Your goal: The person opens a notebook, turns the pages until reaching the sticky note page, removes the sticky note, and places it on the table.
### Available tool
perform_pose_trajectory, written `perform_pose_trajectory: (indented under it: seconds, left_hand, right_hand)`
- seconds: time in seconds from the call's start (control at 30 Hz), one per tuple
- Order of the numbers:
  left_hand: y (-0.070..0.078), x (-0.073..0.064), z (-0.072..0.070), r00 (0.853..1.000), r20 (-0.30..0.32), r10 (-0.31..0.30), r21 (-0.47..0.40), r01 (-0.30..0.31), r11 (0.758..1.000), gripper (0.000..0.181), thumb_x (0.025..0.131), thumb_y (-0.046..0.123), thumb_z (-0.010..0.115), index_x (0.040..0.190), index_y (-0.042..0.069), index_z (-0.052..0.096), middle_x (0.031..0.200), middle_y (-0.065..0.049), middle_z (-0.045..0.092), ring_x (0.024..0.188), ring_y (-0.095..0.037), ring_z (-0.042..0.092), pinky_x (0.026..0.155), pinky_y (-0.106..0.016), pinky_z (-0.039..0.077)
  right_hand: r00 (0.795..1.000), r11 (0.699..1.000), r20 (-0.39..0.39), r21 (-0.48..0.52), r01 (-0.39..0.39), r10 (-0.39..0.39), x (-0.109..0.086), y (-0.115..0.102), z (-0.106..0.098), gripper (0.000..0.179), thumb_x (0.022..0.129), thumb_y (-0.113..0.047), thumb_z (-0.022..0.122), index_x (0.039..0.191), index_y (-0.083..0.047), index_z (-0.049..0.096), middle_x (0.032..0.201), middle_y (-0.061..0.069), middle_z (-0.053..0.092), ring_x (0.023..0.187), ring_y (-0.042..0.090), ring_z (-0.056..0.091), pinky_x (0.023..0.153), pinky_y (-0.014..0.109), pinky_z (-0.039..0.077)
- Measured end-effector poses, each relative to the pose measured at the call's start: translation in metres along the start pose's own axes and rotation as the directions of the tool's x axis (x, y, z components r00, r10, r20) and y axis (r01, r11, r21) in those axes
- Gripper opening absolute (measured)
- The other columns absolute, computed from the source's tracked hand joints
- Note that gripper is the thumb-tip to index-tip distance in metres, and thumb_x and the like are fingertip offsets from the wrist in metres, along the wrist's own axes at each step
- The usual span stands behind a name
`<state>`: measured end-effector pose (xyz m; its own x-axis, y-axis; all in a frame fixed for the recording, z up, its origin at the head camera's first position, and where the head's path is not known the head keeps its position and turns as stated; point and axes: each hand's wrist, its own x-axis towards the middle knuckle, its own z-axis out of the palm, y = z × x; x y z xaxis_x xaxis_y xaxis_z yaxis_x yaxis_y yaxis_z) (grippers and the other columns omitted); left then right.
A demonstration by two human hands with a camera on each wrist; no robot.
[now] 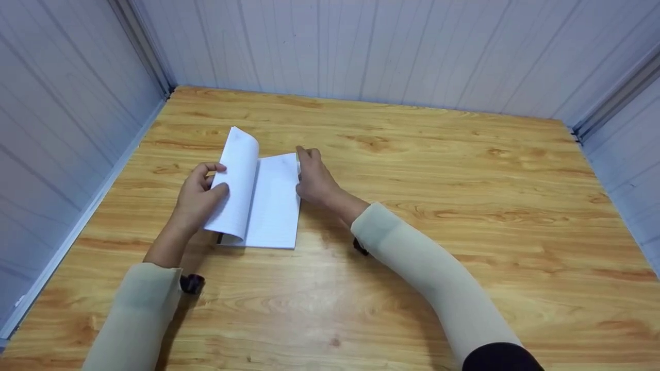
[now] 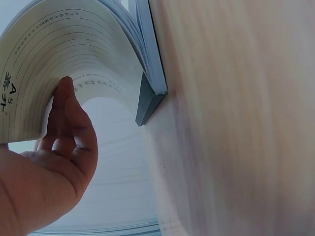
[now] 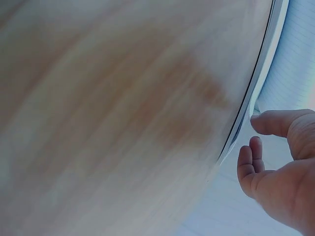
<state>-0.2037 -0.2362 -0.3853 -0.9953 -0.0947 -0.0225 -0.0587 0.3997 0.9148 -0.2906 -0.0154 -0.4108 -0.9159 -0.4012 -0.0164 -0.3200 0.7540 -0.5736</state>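
Note:
An open notebook (image 1: 273,201) with white lined pages lies on the wooden table, left of centre in the head view. My left hand (image 1: 198,198) pinches its lifted left-hand pages (image 1: 240,178) between thumb and fingers, and they curve up over the spine. From the left wrist, the underside of the bent leaf (image 2: 64,44) shows ruled lines and print, with the dark spine end (image 2: 150,101) beside it. My right hand (image 1: 314,178) grips the right edge near the top corner. Its thumb (image 3: 275,122) touches the page edge in the right wrist view; some fingers are hidden.
The wood-grain table (image 1: 438,206) extends widely to the right of the notebook. Pale panelled walls (image 1: 340,49) enclose its back and both sides. A small dark device (image 1: 192,284) sits at the left sleeve cuff.

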Motion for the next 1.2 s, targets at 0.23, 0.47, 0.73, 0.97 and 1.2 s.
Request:
perform_pose_trajectory:
  seconds: [0.23, 0.47, 0.73, 0.97, 1.2]
  left_hand:
    - [0.001, -0.001, 0.000, 1.000, -0.015, -0.004, 0.021, 0.004, 1.000, 0.034, 0.082, 0.012, 0.047, 0.115, 0.011, 0.041, 0.093, -0.011, 0.061, 0.070, -0.011, 0.057, 0.059, -0.025, 0.046]
    - [0.002, -0.003, 0.000, 0.999, -0.034, -0.001, -0.053, 0.000, 0.999, 0.033, 0.081, 0.008, 0.046, 0.112, 0.017, 0.040, 0.093, -0.011, 0.059, 0.074, -0.014, 0.058, 0.059, -0.028, 0.046]
    - [0.005, -0.003, -0.002, 0.997, -0.073, 0.000, -0.024, -0.001, 1.000, 0.029, 0.082, 0.009, 0.045, 0.109, 0.018, 0.045, 0.094, -0.009, 0.056, 0.079, -0.014, 0.055, 0.062, -0.026, 0.045]
    - [0.004, -0.002, -0.002, 0.999, -0.049, 0.004, -0.029, -0.005, 1.000, 0.031, 0.083, 0.012, 0.048, 0.113, 0.013, 0.044, 0.086, -0.002, 0.059, 0.072, -0.010, 0.056, 0.060, -0.025, 0.046]
    - [0.003, 0.000, 0.003, 0.998, -0.058, -0.016, 0.052, 0.019, 0.998, 0.050, 0.076, 0.044, 0.061, 0.114, 0.015, 0.044, 0.101, -0.005, 0.060, 0.080, -0.011, 0.053, 0.065, -0.023, 0.043]
  right_hand:
    - [0.996, 0.994, 0.005, -0.069, 0.090, -0.089, -0.004, 0.001, -0.001, 0.053, 0.076, -0.002, 0.052, 0.127, -0.006, 0.039, 0.121, 0.012, 0.038, 0.084, 0.014, 0.050, 0.070, 0.024, 0.043]
    - [0.989, 0.973, -0.044, -0.193, 0.130, -0.141, -0.006, -0.004, -0.001, 0.032, 0.083, -0.023, 0.049, 0.115, -0.017, 0.049, 0.085, -0.006, 0.061, 0.080, 0.010, 0.055, 0.080, 0.040, 0.031]
    - [0.973, 0.950, -0.020, -0.221, 0.220, -0.230, -0.007, -0.007, -0.002, 0.029, 0.089, -0.017, 0.037, 0.116, -0.020, 0.045, 0.081, -0.009, 0.063, 0.078, 0.006, 0.057, 0.089, 0.045, 0.026]
    - [0.936, 0.921, 0.113, -0.171, 0.349, -0.334, -0.011, -0.011, -0.001, 0.045, 0.082, -0.031, 0.053, 0.124, -0.020, 0.039, 0.094, -0.013, 0.065, 0.095, 0.012, 0.053, 0.089, 0.045, 0.023]
    - [0.910, 0.899, 0.160, -0.161, 0.407, -0.384, -0.018, -0.023, 0.003, 0.063, 0.073, -0.055, 0.056, 0.127, -0.030, 0.034, 0.103, -0.015, 0.062, 0.097, 0.012, 0.048, 0.083, 0.039, 0.026]
